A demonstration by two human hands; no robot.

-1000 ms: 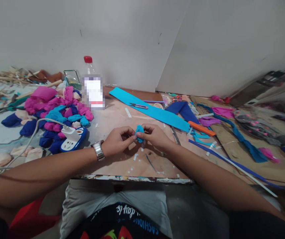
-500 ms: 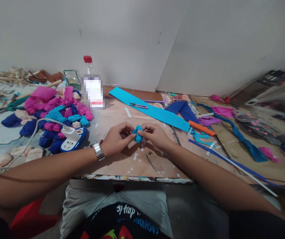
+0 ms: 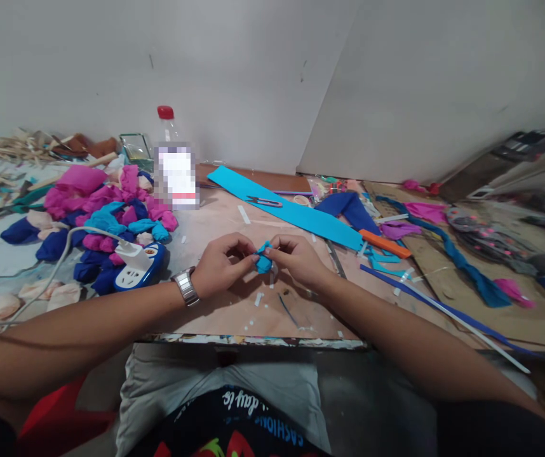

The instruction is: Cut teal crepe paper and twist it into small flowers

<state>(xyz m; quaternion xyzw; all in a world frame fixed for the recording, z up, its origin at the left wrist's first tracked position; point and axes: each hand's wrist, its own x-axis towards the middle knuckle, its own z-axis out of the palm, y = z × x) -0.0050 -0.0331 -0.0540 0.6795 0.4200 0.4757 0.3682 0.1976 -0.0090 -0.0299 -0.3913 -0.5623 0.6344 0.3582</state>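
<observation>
Between my two hands is a small crumpled blue paper piece (image 3: 263, 263), held above the wooden board (image 3: 225, 320). My left hand (image 3: 227, 261), with a metal watch on its wrist, pinches its left side. On the right side, my right hand (image 3: 296, 257) grips it with thumb and fingers. A long blue paper strip (image 3: 301, 212) lies behind the hands, with small thread snips (image 3: 265, 202) on top of it. An orange cutter (image 3: 385, 244) rests at the strip's right end.
Pink, blue and cream crumpled pieces (image 3: 82, 197) are heaped at left beside a power strip (image 3: 140, 270) with a white plug. Behind stands a red-capped bottle (image 3: 166, 113) with a blurred phone-like screen before it. Colored strips and a white stick (image 3: 467, 324) lie at right.
The blue paper piece has turned between my fingers, and its rounded part now hangs slightly lower. Both hands stay in nearly the same place.
</observation>
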